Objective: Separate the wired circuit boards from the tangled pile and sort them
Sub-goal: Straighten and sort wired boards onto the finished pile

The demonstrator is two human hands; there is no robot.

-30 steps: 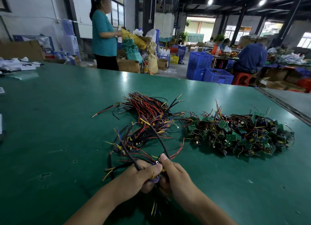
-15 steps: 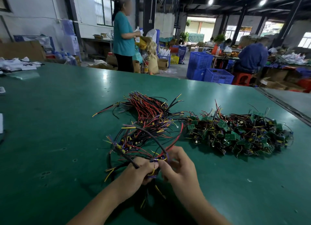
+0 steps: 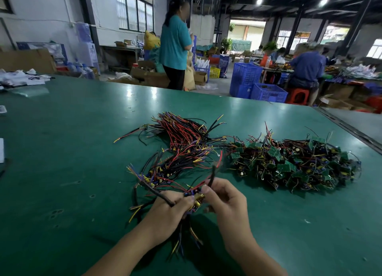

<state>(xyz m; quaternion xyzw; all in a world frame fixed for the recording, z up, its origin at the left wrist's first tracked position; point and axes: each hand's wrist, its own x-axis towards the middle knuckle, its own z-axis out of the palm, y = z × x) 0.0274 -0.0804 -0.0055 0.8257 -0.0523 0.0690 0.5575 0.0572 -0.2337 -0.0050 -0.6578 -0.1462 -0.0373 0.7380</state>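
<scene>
First, loose yellow and black wire ends [image 3: 177, 247] trail on the green tabletop [image 3: 72, 147] between both wrists. Left hand [image 3: 165, 212] grips a small wired circuit board with gold parts [image 3: 196, 198] and a thick black lead [image 3: 157, 191]. Right hand [image 3: 227, 201] pinches a thin black wire [image 3: 212, 175] rising from that board. Just beyond the fingers lies a fanned bundle of red, black and yellow wires [image 3: 184, 149]. Beside it on the right is the tangled pile of green boards [image 3: 293, 164]. Bare table runs left. Past the far edge stand blue plastic crates [image 3: 268, 92].
</scene>
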